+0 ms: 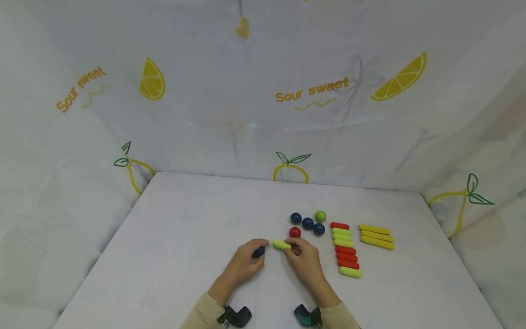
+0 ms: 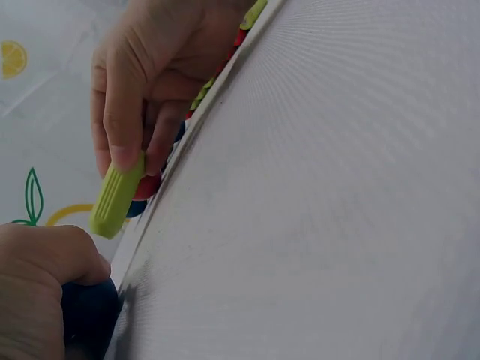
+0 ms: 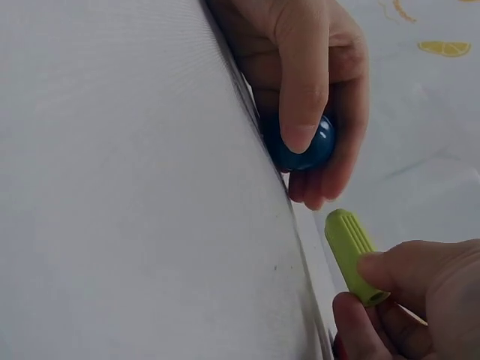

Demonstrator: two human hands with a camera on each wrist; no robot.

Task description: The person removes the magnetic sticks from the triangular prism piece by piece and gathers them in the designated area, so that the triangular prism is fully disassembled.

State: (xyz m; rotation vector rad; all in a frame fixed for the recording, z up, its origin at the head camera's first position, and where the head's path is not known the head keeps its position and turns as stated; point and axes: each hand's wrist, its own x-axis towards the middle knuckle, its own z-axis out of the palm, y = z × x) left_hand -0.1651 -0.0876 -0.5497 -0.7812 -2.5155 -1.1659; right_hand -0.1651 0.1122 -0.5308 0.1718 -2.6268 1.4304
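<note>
My left hand (image 1: 245,261) holds a dark blue ball (image 1: 258,252) between thumb and fingers, low over the white table; the right wrist view shows the thumb across the shiny ball (image 3: 319,148). Facing it, my right hand (image 1: 305,261) pinches one end of a short yellow-green ribbed stick (image 1: 281,245), whose free end points toward the left hand. In the left wrist view the stick (image 2: 117,199) slants down from the right thumb and fingers. A small gap separates stick and ball. Just beyond the right fingertips lies a red ball (image 1: 295,232).
Behind the right hand sit several blue balls (image 1: 307,223) and a green ball (image 1: 320,216). A column of red sticks (image 1: 346,257) and yellow-green sticks (image 1: 350,272) lies to the right. Farther right are 3 longer yellow sticks (image 1: 377,242). A printed cloth (image 1: 205,137) hangs behind the table (image 1: 185,214).
</note>
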